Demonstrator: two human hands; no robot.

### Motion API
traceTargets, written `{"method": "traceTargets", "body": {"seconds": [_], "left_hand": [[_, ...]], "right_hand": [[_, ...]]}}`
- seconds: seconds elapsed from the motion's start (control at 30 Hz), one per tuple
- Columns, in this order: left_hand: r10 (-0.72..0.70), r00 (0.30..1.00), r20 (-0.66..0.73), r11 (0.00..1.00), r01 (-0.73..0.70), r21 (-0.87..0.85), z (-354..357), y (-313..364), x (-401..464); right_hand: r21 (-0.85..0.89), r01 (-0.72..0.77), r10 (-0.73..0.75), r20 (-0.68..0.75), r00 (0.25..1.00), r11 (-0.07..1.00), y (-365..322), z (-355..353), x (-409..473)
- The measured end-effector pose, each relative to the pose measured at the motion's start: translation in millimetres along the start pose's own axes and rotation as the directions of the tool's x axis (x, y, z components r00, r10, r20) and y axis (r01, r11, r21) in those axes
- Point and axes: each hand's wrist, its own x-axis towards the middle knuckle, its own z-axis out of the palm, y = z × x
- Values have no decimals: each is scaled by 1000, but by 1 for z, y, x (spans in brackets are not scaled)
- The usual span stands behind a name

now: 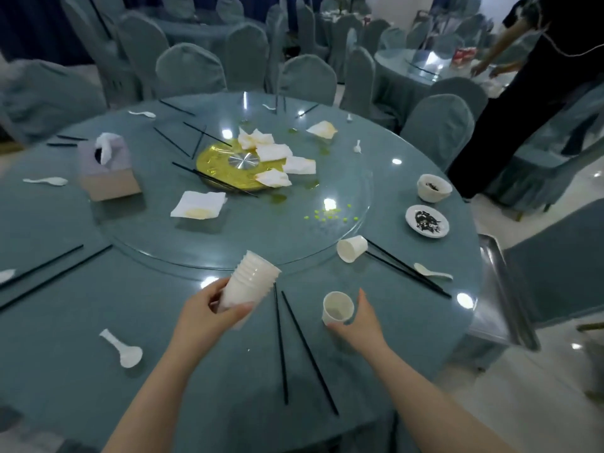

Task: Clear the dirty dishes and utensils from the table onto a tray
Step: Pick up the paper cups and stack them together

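My left hand [209, 313] grips a tilted stack of white cups [248, 282] above the near side of the round table [98, 322]. My right hand [359, 322] curls around a single white cup [338, 308] that stands upright on the table. Between my hands lie two black chopsticks [294, 348]. Another white cup [351, 249] lies on its side to the right, beside more chopsticks [408, 269] and a white spoon [431, 273]. A bowl [434, 188] and a small plate [427, 221] with dark scraps sit at the right edge. A metal tray [503, 289] stands off the table's right side.
A glass turntable [261, 237] carries crumpled napkins [277, 158], green spills and chopsticks. A tissue box [106, 168] stands at the left. White spoons [122, 349] and chopsticks [49, 273] lie around the rim. Covered chairs ring the table; a person in black [539, 93] stands at the far right.
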Motion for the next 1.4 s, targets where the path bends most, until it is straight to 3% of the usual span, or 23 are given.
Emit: {"method": "traceTargets", "body": {"seconds": [0.1, 0.2, 0.33, 0.47, 0.6, 0.7, 0.83, 0.97, 1.07, 1.2, 1.4], "left_hand": [[-46, 998, -32, 999, 46, -6, 2, 4, 27], [-66, 996, -62, 998, 66, 10, 4, 4, 49], [-72, 994, -76, 996, 76, 51, 2, 1, 66], [-105, 986, -131, 992, 113, 60, -4, -7, 79], [-110, 982, -152, 991, 120, 63, -7, -10, 84], [-111, 983, -144, 991, 120, 53, -8, -11, 82], [-97, 988, -118, 993, 104, 62, -11, -11, 71], [-76, 993, -94, 996, 81, 49, -13, -13, 52], [-54, 996, -77, 998, 57, 35, -15, -14, 30], [-18, 997, -77, 1000, 19, 18, -20, -20, -9], [13, 998, -54, 999, -15, -50, -27, -27, -78]], "right_hand": [[-35, 47, -45, 47, 998, 998, -1, 10, 28], [-35, 192, -193, -11, 981, 981, -9, 12, 55], [-281, 393, -431, -88, 898, 876, -21, -1, 100], [-525, 364, -439, -21, 898, 769, -24, -5, 137], [-544, 325, -384, 5, 923, 773, -26, -6, 158], [-474, 366, -433, -35, 901, 801, -32, -6, 163], [-386, 488, -572, -135, 809, 783, -40, -2, 144], [-65, 461, -466, -131, 875, 885, -41, 5, 99], [237, 350, -330, -119, 936, 907, -46, 5, 55], [721, 76, -136, 26, 990, 688, -51, 1, -9], [863, 81, -120, -24, 993, 499, -52, -14, -86]]}}
